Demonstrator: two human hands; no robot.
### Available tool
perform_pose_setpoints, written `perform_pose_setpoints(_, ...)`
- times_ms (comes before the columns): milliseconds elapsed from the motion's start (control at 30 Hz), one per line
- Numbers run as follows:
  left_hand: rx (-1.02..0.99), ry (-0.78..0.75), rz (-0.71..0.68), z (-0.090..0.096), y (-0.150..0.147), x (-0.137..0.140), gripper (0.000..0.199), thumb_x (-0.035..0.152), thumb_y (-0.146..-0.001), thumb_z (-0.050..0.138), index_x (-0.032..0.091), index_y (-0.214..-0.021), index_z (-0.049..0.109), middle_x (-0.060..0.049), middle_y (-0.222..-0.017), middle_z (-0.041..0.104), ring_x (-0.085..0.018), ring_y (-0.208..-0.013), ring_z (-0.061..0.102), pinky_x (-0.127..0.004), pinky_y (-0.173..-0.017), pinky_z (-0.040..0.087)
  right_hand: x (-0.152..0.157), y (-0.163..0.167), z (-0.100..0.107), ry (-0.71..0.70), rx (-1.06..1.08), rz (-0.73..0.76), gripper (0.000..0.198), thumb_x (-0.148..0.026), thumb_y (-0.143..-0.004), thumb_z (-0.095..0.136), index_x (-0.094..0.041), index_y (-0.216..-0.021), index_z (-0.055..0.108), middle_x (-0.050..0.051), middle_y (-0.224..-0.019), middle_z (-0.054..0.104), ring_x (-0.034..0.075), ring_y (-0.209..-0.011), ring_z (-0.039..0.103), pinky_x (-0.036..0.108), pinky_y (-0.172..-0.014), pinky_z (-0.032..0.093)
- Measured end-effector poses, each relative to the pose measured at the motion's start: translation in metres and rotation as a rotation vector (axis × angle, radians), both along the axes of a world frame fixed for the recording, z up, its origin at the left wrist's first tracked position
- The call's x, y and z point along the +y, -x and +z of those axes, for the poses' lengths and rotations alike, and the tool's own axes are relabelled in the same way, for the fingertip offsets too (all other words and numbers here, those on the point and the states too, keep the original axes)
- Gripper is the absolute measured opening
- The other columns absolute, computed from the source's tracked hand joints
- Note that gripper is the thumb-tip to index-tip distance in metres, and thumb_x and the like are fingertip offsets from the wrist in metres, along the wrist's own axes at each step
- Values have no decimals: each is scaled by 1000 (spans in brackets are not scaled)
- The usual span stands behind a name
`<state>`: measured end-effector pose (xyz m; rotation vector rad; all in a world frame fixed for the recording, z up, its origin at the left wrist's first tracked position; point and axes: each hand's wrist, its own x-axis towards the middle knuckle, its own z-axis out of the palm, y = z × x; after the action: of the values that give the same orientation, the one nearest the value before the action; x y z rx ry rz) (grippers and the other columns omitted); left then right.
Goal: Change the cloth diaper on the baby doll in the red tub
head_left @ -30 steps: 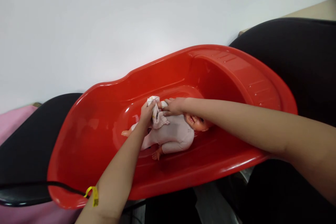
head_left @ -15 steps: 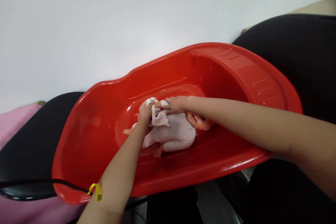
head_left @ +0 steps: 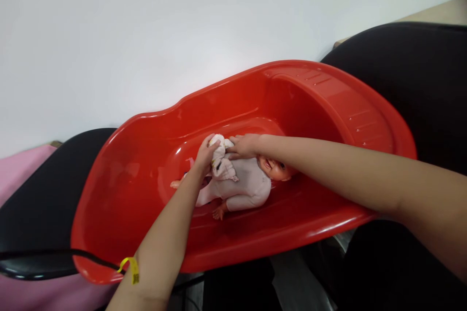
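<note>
Tub, head view: red tub (head_left: 277, 248), set across two black chairs, left chair (head_left: 40, 194) and right chair (head_left: 430, 87). Its ribbed ledge (head_left: 361, 126) is at the right end.
Doll: the doll (head_left: 251, 180) lies face up on the tub floor, head towards the right end, feet towards the left end, one doll hand (head_left: 219, 212) nearer the front edge.
Left hand: the left hand (head_left: 206, 153) grasps the pale cloth (head_left: 224, 169) between thumb and fingers, the rest of it draped on the doll's front.
Right hand: the right hand (head_left: 245, 146) grasps the doll's far arm by the white cuff (head_left: 228, 144), digits on either side; how tightly, I cannot tell.
Cloth step: by my reading, the cloth is being worked over the end of that far arm while the right hand steadies it.
Next move: calls, I judge, for a firm pinch on the cloth and a still cuff, so that the arm does not slip.
Change: half a second ago the doll's far hand showed beside the cloth; now the bunched cloth covers it. The doll lies in the same place in the tub.
Left forearm: yellow tag (head_left: 133, 271) near the tub's front left corner, by a black cable (head_left: 58, 252).
</note>
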<state>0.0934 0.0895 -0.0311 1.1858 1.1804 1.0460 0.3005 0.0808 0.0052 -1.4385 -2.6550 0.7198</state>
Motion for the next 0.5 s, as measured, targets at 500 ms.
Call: perform_pose_setpoints(500, 241, -196, 186, -23, 6, 17, 28, 46, -85, 63, 19, -88, 70, -4, -84, 69, -19, -77, 61, -31, -73, 51, -8, 0, 8, 70, 20, -129, 64, -70, -92, 67, -35, -146, 64, 7, -133, 74, 30, -111, 74, 37, -92, 57)
